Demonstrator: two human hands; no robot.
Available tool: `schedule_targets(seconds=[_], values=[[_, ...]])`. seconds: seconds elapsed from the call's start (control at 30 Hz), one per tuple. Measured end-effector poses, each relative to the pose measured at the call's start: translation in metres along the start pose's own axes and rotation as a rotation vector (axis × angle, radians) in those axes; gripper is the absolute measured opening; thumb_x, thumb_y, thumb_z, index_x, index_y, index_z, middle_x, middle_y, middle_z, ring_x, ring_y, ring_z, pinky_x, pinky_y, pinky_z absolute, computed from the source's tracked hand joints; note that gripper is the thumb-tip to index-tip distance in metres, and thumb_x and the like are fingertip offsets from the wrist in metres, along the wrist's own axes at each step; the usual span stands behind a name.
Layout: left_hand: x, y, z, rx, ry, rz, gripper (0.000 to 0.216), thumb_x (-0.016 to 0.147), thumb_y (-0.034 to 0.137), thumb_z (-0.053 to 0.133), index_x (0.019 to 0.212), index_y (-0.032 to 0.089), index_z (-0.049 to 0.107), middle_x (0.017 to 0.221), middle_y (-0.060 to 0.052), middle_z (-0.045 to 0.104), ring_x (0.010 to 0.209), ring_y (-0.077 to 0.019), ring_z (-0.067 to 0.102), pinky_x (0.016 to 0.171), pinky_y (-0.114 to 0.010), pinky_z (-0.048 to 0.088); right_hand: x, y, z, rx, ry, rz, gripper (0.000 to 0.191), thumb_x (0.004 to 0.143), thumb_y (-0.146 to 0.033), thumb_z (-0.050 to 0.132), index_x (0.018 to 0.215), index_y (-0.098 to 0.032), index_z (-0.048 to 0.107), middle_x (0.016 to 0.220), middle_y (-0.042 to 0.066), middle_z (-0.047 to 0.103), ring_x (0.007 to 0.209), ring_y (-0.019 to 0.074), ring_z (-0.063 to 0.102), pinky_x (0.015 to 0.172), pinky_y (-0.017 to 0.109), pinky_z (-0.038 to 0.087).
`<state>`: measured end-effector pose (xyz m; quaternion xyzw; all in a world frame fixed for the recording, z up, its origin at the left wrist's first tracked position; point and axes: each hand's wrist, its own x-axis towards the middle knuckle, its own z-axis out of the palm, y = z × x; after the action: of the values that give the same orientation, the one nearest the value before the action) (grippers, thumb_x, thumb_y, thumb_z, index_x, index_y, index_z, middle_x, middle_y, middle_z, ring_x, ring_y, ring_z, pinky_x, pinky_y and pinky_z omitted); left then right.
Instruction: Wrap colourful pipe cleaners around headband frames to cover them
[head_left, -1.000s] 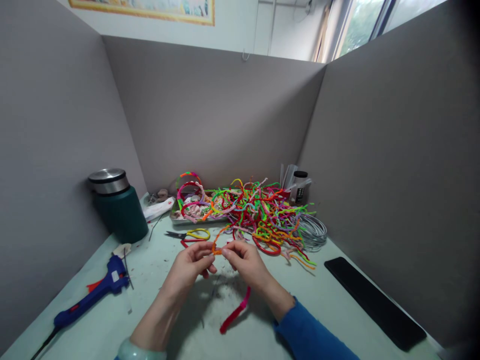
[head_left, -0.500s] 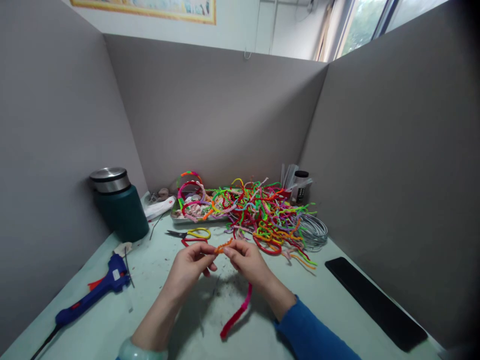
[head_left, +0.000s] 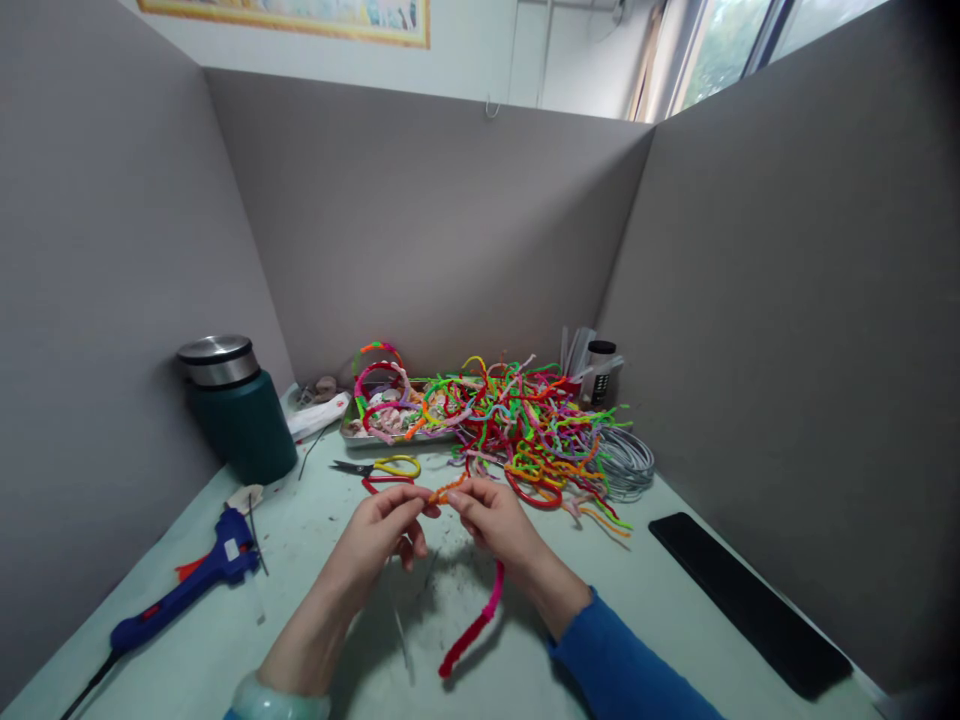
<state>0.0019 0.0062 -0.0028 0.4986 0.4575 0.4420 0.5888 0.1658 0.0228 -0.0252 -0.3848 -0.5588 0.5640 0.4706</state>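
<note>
Between the fingertips of both hands is an orange pipe cleaner (head_left: pixel 448 490). My left hand (head_left: pixel 381 530) pinches its left end between thumb and forefinger, the other fingers loosely curled. My right hand (head_left: pixel 495 520) pinches it close by, on the right. From beneath my right hand hangs a fuzzy strip (head_left: pixel 472 640), pink above and red at its lower end; how it joins the orange part is hidden. A thin wire (head_left: pixel 400 630) shows below my left hand. Just beyond my hands lie scissors (head_left: pixel 397 466) with a yellow and a red handle.
Behind my hands is a heap of coloured pipe cleaners (head_left: pixel 525 410), beside a metal tray (head_left: pixel 352 438) holding wrapped rings. A wire coil (head_left: pixel 630 465) and black slab (head_left: pixel 750 605) lie right. At left are a blue glue gun (head_left: pixel 202 575) and green flask (head_left: pixel 251 425). Grey panels (head_left: pixel 427 220) enclose the table.
My left hand has turned slightly, and its lower fingers have shifted at the orange pipe cleaner. The thin wire below it shows more clearly. My right hand stays nearly still.
</note>
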Motion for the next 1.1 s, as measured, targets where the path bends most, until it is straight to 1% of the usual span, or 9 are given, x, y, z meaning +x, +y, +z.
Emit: schedule_targets(seconds=[0.13,0.23,0.37,0.53,0.67,0.77,0.9,1.0,1.1], values=[[0.001,-0.001,-0.002,0.076,0.048,0.033,0.035,0.074,0.047,0.058,0.07,0.013,0.058,0.059,0.001,0.057,0.035,-0.0025,0.037,0.035,-0.017,0.024,-0.001,0.002,0.003,-0.078,0.013,-0.083,0.023,0.077,-0.036,0.06,0.076,-0.012,0.062,0.049,-0.006,0.042,0.044,0.0063,0.033,0.042,0.02,0.024],[0.003,-0.003,-0.002,0.113,0.066,0.039,0.033,0.07,0.045,0.064,0.07,0.013,0.058,0.047,0.006,0.047,0.035,-0.0023,0.03,0.035,-0.016,0.021,-0.002,0.003,0.004,-0.11,0.019,-0.102,0.021,0.077,-0.033,0.059,0.075,-0.012,0.062,0.051,-0.005,0.044,0.045,0.0069,0.035,0.043,0.02,0.026],[0.004,-0.006,-0.001,0.129,0.061,0.07,0.031,0.066,0.039,0.07,0.08,0.015,0.057,0.058,0.007,0.051,0.037,-0.0013,0.031,0.035,-0.015,0.021,0.0,0.003,0.002,-0.087,0.013,-0.104,0.023,0.078,-0.035,0.059,0.075,-0.013,0.062,0.048,-0.006,0.042,0.044,0.0069,0.034,0.043,0.02,0.025],[0.006,-0.009,-0.001,0.193,0.075,0.14,0.034,0.067,0.038,0.069,0.089,0.016,0.056,0.067,0.004,0.056,0.038,-0.0023,0.037,0.035,-0.016,0.026,0.001,0.002,0.001,-0.037,0.003,-0.087,0.022,0.078,-0.036,0.059,0.075,-0.014,0.06,0.047,-0.007,0.04,0.042,0.0065,0.032,0.041,0.02,0.024],[0.006,-0.009,-0.001,0.295,0.107,0.189,0.029,0.071,0.039,0.065,0.087,0.016,0.057,0.061,0.004,0.055,0.038,-0.0046,0.041,0.036,-0.018,0.032,0.001,0.001,0.001,-0.046,0.008,-0.08,0.024,0.078,-0.037,0.059,0.075,-0.013,0.061,0.046,-0.007,0.04,0.041,0.0064,0.032,0.041,0.02,0.024],[0.004,-0.009,0.001,0.391,0.145,0.255,0.027,0.073,0.039,0.062,0.088,0.017,0.058,0.068,0.001,0.061,0.039,-0.0063,0.046,0.037,-0.019,0.036,0.001,0.001,0.001,-0.045,0.012,-0.072,0.025,0.078,-0.038,0.06,0.074,-0.013,0.061,0.046,-0.007,0.041,0.042,0.0063,0.033,0.041,0.019,0.024],[0.002,-0.011,0.002,0.505,0.183,0.331,0.02,0.076,0.037,0.058,0.086,0.019,0.06,0.069,0.001,0.063,0.043,-0.0094,0.055,0.047,-0.022,0.043,0.001,0.001,0.0,-0.021,0.005,-0.032,0.026,0.077,-0.04,0.06,0.073,-0.014,0.06,0.046,-0.007,0.042,0.041,0.006,0.032,0.04,0.019,0.023],[0.002,-0.011,0.002,0.527,0.229,0.329,0.02,0.073,0.037,0.062,0.083,0.02,0.06,0.069,0.002,0.063,0.044,-0.0097,0.055,0.046,-0.021,0.041,0.001,0.0,0.0,0.01,0.008,-0.012,0.027,0.076,-0.041,0.061,0.072,-0.014,0.058,0.046,-0.007,0.041,0.039,0.0055,0.03,0.039,0.019,0.021],[0.003,-0.01,0.001,0.431,0.261,0.271,0.028,0.067,0.044,0.067,0.076,0.02,0.055,0.065,0.004,0.06,0.041,-0.0085,0.051,0.041,-0.02,0.037,0.0,-0.002,-0.001,0.021,0.038,-0.011,0.029,0.074,-0.044,0.062,0.071,-0.015,0.057,0.046,-0.007,0.041,0.04,0.0056,0.03,0.039,0.019,0.021]])
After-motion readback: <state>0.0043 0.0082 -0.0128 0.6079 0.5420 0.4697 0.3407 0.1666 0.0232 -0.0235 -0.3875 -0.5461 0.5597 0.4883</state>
